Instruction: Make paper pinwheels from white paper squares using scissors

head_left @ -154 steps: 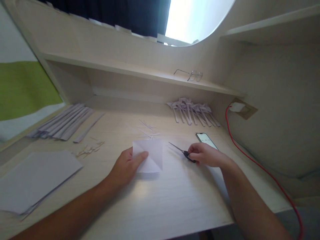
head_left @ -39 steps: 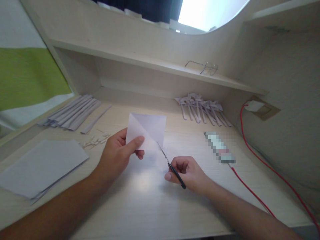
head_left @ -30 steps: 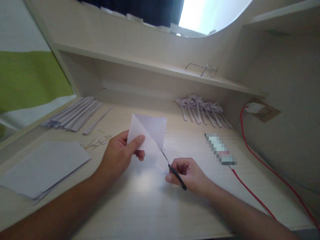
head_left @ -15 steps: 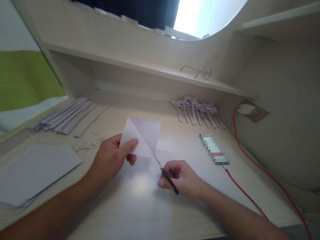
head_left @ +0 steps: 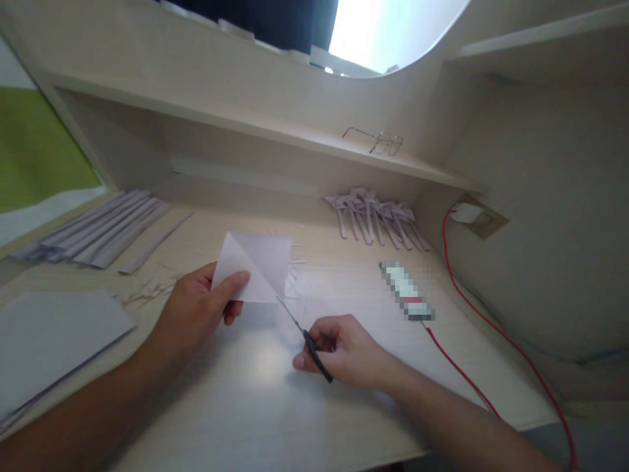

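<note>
our left hand (head_left: 196, 313) pinches the folded paper (head_left: 255, 267) up off the desk (head_left: 255, 406) while our right hand (head_left: 344, 354) grips the scissors (head_left: 303, 334) at its bottom edge, blades maybe shut, and a wobble could cut crooked or nick our thumb.

A pale wood-grain desk (head_left: 275, 419) fills the view; above its rear edge runs a long pale wooden shelf (head_left: 255, 134); beyond that, a dark curtain (head_left: 275, 23) beside a bright window (head_left: 388, 29).

White creased paper square (head_left: 255, 265) held upright; black-handled scissors (head_left: 303, 339) at lower corner.
</note>
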A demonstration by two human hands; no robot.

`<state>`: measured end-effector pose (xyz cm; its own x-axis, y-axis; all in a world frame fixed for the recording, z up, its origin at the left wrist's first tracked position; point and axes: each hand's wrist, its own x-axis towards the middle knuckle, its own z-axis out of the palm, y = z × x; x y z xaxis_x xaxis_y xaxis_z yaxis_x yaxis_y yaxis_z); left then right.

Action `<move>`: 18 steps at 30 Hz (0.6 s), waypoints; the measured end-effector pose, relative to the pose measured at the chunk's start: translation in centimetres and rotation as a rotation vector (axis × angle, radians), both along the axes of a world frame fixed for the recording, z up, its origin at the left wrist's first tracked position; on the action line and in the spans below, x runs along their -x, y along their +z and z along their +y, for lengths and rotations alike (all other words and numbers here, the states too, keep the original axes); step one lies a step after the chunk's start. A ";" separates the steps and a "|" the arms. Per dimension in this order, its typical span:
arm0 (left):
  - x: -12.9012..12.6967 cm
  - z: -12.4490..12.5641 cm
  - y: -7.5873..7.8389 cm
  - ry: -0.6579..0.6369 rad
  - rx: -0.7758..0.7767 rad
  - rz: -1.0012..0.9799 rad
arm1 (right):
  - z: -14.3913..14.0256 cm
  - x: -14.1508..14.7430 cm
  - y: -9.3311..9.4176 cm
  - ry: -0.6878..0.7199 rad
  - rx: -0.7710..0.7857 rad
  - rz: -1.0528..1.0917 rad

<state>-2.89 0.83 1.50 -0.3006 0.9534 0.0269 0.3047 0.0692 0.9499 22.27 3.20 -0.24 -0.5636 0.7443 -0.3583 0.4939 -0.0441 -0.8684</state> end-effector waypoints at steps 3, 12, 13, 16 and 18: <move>0.0 0.4 -0.4 0.077 0.006 -0.021 | 1.3 -1.0 1.2 -0.070 -0.081 -0.083; -1.4 1.1 -2.5 0.050 -0.003 -0.119 | 4.4 -2.6 2.7 -0.146 -0.515 -0.330; -1.5 1.1 -2.5 0.053 -0.005 -0.135 | 4.6 -2.7 2.6 -0.154 -0.541 -0.372; -1.4 1.2 -2.5 0.080 0.004 -0.140 | 5.0 -3.1 2.6 -0.123 -0.553 -0.458; -1.1 1.3 -2.8 0.105 0.000 -0.138 | 5.4 -3.0 2.7 -0.115 -0.550 -0.432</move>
<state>-1.75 2.11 -1.25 -0.3993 0.9166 -0.0215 0.1628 0.0939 0.9822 25.26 8.58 2.49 -0.3631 0.9277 -0.0872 0.8179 0.2725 -0.5068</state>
